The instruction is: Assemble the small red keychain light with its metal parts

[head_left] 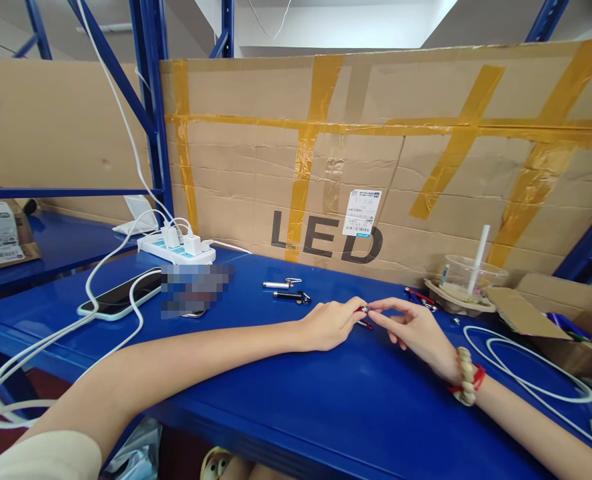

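My left hand (329,325) is closed on a small red cylinder with a shiny metal end (365,309), mostly hidden by the fingers. From the other side, the thumb and forefinger of my right hand (419,331) pinch at that metal end. Just below the fingertips, another slim red piece (365,324) shows on the blue table (376,407); part of it is covered. To the left of my hands lie a small silver cylinder (276,285) with a metal clip and a black cylinder (287,295) with a similar dark clip.
A phone (126,293) and a white power strip (176,251) with cables are at left. On the right are more red pieces (423,298), a plastic cup with a straw (471,277) in a carton holder, a white cable (531,380) and an open box (551,333). Large cardboard (256,173) stands behind.
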{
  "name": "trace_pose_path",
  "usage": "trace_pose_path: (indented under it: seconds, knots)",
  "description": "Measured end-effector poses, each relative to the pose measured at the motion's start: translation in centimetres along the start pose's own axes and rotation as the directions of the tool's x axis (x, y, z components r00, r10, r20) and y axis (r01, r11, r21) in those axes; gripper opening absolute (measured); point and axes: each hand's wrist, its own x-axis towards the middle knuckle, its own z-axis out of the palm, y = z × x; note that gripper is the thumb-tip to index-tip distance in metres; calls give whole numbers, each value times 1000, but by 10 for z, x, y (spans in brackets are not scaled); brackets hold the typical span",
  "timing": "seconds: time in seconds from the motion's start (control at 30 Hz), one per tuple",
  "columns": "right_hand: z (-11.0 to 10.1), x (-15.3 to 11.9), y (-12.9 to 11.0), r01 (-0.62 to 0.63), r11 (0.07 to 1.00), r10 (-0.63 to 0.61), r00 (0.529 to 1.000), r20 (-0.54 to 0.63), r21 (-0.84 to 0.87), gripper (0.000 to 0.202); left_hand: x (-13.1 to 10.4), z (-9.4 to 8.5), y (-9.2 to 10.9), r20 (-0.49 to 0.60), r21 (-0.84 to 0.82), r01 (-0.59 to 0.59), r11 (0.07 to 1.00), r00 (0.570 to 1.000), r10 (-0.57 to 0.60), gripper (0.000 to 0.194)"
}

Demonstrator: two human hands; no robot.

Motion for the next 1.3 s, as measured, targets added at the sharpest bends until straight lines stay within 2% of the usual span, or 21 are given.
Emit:
trace_pose_path:
  seconds: [0.1, 0.17, 0.23, 0.4, 0.53, 0.77, 0.87, 1.1, 1.3]
  knots:
    - [-3, -1, 0, 144, 987, -146, 989, -29, -66, 41, 0, -1, 0, 3, -22, -14, 1000, 1000, 14, 23]
    - [-4, -2, -1, 265, 957, -273, 961, -53, -119, 36, 0, -1, -1, 6, -43, -24, 999, 1000, 24, 22]
    - [-6, -3, -2, 333, 929, -346, 936, -58, -164, 33, 0, -1, -2, 11, -65, -35, 997, 999, 35, 22]
    - [-8, -2, 0, 395, 909, -402, 915, -29, -131, 29, 2, -1, -4, 36, -114, -71, 991, 996, 76, 23]
    - [-12, 0, 3, 490, 866, -493, 870, -9, -97, 23, 2, -2, -4, 73, -131, -109, 985, 990, 120, 25]
    - [-21, -1, -3, 577, 809, -572, 817, 78, -114, 20, 1, -4, -1, 142, -116, -82, 990, 985, 98, 17]
    - [-21, -3, -3, 571, 814, -565, 821, 82, -103, 19, 1, -2, -1, 135, -107, -102, 989, 984, 116, 14]
    - [-11, -3, 5, 448, 894, -444, 892, 80, -31, 23, 1, -1, -3, 142, -86, -114, 990, 982, 126, 10]
    - [-7, -3, 7, 384, 923, -383, 923, 41, -34, 29, 1, 0, -6, 133, -123, -111, 986, 983, 127, 12]
